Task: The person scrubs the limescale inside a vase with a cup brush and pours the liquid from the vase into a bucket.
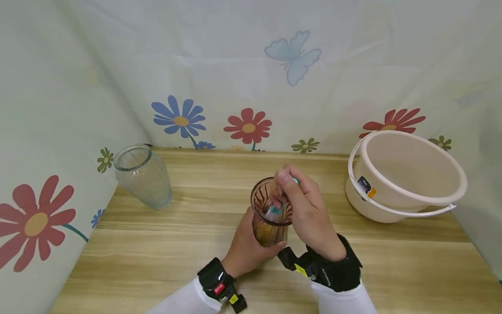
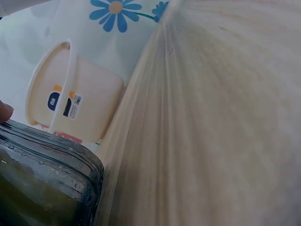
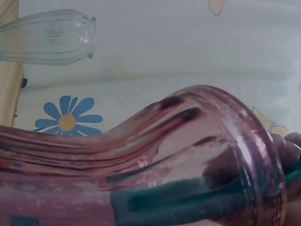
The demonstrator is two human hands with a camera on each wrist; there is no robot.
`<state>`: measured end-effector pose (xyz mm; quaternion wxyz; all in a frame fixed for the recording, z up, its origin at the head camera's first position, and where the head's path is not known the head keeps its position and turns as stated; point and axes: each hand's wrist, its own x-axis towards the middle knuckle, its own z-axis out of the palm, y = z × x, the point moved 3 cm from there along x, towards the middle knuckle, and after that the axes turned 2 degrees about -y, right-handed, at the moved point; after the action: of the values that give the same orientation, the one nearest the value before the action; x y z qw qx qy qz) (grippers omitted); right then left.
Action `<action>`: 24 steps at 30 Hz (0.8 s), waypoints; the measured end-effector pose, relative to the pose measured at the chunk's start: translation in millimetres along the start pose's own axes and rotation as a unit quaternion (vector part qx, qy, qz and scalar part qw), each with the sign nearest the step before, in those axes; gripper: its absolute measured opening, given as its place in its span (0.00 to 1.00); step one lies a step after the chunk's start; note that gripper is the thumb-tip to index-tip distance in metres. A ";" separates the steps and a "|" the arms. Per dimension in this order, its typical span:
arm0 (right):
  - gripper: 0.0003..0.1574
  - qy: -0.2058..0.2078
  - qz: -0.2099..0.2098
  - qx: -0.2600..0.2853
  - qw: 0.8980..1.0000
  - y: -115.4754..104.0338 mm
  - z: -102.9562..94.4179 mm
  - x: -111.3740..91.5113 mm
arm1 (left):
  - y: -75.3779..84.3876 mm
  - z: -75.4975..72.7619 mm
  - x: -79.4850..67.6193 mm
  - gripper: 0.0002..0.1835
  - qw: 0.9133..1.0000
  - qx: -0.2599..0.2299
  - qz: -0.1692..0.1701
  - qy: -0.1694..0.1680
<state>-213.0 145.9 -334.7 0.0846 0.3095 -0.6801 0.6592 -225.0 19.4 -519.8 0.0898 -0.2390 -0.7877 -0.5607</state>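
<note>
Upright in the head view stands a pinkish ribbed glass vase [image 1: 269,231] with a flared rim. My left hand [image 1: 249,246] grips its lower body, fingers round the far left side and thumb across the front. At the mouth, my right hand [image 1: 307,211] has its fingers curled round the handle of a teal-handled brush [image 1: 276,210]. The teal handle runs down inside the vase and shows through the pink wall in the right wrist view; its head is hidden. In the left wrist view, droplets cling to the thick glass base [image 2: 56,165].
A clear ribbed glass vase [image 1: 147,181] stands at the back left of the wooden table [image 1: 188,244]. To the right is a cream bucket [image 1: 396,192] with its white handle lowered at the front. A flowered cloth [image 1: 219,65] hangs behind and at the sides.
</note>
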 end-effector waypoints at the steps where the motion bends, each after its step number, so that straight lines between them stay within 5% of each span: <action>1: 0.22 0.004 0.001 0.006 1.000 0.6 0.1 -0.6 | -0.7 0.3 -1.2 0.53 1.000 0.004 0.000 0.001; 12: 0.22 0.049 -0.028 0.052 0.997 4.6 3.0 -0.9 | -6.0 -0.1 -0.8 0.53 1.000 0.021 0.004 0.003; 24: 0.20 0.106 -0.137 0.129 0.976 -15.9 -0.2 -6.3 | -1.8 -1.4 0.3 0.50 1.000 0.003 -0.003 -0.002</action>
<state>-199.6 149.1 -324.5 0.2057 0.3364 -0.5277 0.7523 -226.4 17.7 -520.6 0.0876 -0.2376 -0.7900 -0.5583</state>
